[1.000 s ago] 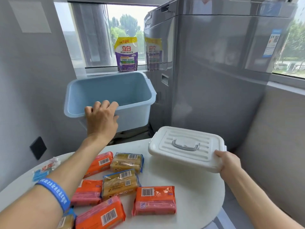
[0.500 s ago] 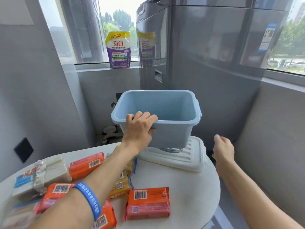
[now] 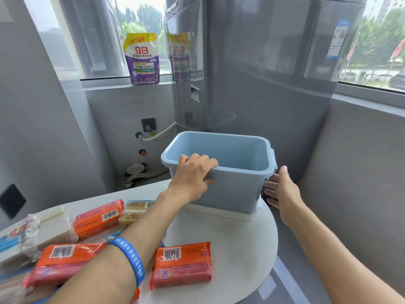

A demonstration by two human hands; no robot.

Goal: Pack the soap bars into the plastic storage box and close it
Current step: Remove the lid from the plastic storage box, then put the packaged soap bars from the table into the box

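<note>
The light blue plastic storage box (image 3: pixel 238 189) stands empty and upright on its white lid (image 3: pixel 221 213), at the far right of the round white table (image 3: pixel 236 242). My left hand (image 3: pixel 192 176) grips the box's near rim, fingers curled over the edge. My right hand (image 3: pixel 282 189) is open, fingers spread, by the box's right end under its latch. Wrapped soap bars lie on the table: an orange one (image 3: pixel 182 264) nearest me, another orange one (image 3: pixel 98 218) further left, a yellow one (image 3: pixel 137 210) beside it, more at the left edge.
A tall grey appliance (image 3: pixel 263 73) stands right behind the box. A purple detergent pouch (image 3: pixel 142 60) sits on the window sill. Hoses and a wall socket (image 3: pixel 148 125) are low on the wall behind the table. A grey wall runs along the right.
The box came down onto the white lid near the table's right edge. My right hand, which had let go of the lid, moved in beside the box's right end.
</note>
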